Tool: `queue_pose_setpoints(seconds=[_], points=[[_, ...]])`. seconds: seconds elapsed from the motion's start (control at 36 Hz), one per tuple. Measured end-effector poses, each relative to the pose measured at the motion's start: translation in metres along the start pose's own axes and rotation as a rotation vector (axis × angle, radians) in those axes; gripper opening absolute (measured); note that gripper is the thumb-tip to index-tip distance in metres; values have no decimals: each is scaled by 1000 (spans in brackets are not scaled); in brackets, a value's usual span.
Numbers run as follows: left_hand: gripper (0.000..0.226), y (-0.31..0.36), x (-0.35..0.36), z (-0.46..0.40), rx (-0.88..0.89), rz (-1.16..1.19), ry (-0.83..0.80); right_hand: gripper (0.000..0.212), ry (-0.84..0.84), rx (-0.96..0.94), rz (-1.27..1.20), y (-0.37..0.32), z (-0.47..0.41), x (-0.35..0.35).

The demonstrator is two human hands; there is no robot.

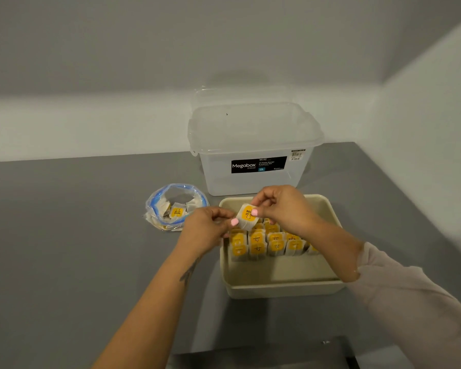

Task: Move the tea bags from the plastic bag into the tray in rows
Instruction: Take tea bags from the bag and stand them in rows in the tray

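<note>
Both hands hold one tea bag (pixel 246 218) with a yellow label above the far left part of the cream tray (pixel 282 287). My left hand (pixel 206 230) pinches its left edge and my right hand (pixel 280 206) pinches its top right corner. Below it, several tea bags (pixel 266 243) stand in rows across the middle of the tray. To the left of the tray sits the clear plastic bag (pixel 159 209) with a blue zip rim, its mouth open, with more tea bags (pixel 176 211) inside.
A translucent Megabox storage box (pixel 253 153) with its lid on stands right behind the tray, near the back wall. The grey tabletop (pixel 77 235) stretches to the left. A wall closes the right side. A dark object (pixel 317 352) lies at the near table edge.
</note>
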State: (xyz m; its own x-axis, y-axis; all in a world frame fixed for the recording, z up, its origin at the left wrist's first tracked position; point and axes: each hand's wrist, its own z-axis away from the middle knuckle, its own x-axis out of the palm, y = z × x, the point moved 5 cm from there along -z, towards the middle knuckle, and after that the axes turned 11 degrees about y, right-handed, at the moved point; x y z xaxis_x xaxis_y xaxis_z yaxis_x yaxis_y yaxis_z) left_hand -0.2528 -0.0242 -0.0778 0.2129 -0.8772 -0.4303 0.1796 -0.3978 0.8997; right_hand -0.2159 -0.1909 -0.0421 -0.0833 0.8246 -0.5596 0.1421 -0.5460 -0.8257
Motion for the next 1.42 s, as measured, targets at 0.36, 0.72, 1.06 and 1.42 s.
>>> queue_pose_setpoints(seconds=[0.36,0.72,1.06,1.42], points=[[50,-27,-7,-5,5,-134,108,3,-184,-77,497,12,24,40],[49,-28,-6,-4,10,-139,88,18,-140,-28,697,40,19,75],[50,-30,-3,-7,16,-147,85,18,-109,-41,660,37,16,72],[47,-28,-3,-6,32,-166,75,16,-125,-32,646,35,20,72]])
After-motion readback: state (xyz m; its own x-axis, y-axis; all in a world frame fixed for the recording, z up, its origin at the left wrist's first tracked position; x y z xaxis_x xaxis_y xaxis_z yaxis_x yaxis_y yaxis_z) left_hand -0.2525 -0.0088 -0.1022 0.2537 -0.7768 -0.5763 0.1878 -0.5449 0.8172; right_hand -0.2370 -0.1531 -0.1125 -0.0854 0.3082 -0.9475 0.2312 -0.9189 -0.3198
